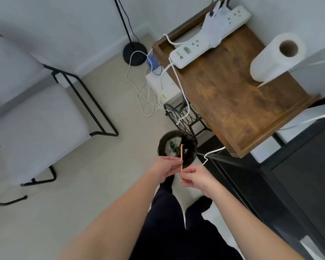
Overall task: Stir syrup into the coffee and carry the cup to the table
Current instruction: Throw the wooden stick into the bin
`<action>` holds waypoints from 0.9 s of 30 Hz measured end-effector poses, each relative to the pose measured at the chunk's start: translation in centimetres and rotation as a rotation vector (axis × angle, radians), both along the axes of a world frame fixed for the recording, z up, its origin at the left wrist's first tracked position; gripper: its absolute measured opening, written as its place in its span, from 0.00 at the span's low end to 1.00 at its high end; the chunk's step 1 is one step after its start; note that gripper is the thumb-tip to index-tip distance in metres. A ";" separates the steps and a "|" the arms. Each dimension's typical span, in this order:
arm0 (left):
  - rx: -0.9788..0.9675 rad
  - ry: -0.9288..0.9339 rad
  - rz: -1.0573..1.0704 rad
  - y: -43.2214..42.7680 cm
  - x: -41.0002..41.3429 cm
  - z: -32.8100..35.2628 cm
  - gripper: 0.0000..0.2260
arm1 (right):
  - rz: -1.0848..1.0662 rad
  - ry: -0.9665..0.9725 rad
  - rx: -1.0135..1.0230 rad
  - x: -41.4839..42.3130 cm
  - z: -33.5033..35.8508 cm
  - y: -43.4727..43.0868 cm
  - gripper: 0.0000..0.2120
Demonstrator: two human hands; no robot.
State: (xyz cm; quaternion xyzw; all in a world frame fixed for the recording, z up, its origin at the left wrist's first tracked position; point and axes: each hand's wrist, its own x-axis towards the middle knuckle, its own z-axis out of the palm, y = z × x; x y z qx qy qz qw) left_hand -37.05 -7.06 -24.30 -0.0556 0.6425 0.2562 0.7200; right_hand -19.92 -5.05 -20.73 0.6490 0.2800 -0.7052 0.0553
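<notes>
Both hands hold a thin wooden stir stick (181, 156) upright over a small black trash bin (190, 147) on the floor. My left hand (166, 168) pinches the stick near its middle. My right hand (196, 176) pinches its lower end. The stick's upper half points over the bin, which is lined with a dark bag and holds white crumpled paper and something green. No cup, coffee or syrup is in view.
A wooden cart top (233, 91) at the right carries a white power strip (204, 38) and a paper towel roll (276, 57). White cables (144, 98) trail on the floor. A grey chair (36, 117) stands left, a black cabinet (298, 175) right. My dark-trousered legs are below.
</notes>
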 end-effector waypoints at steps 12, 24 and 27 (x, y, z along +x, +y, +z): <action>-0.121 0.238 -0.280 1.9 -2.7 -8.4 0.17 | 0.189 -0.181 -0.055 -2.1 -8.6 2.3 0.04; -0.050 0.302 -0.338 0.9 -4.6 -3.2 0.06 | 0.086 -0.087 -0.013 -1.6 -2.1 2.1 0.11; 0.022 0.290 -0.327 1.3 -3.7 0.0 0.04 | 0.080 -0.047 0.069 -1.7 1.4 2.6 0.15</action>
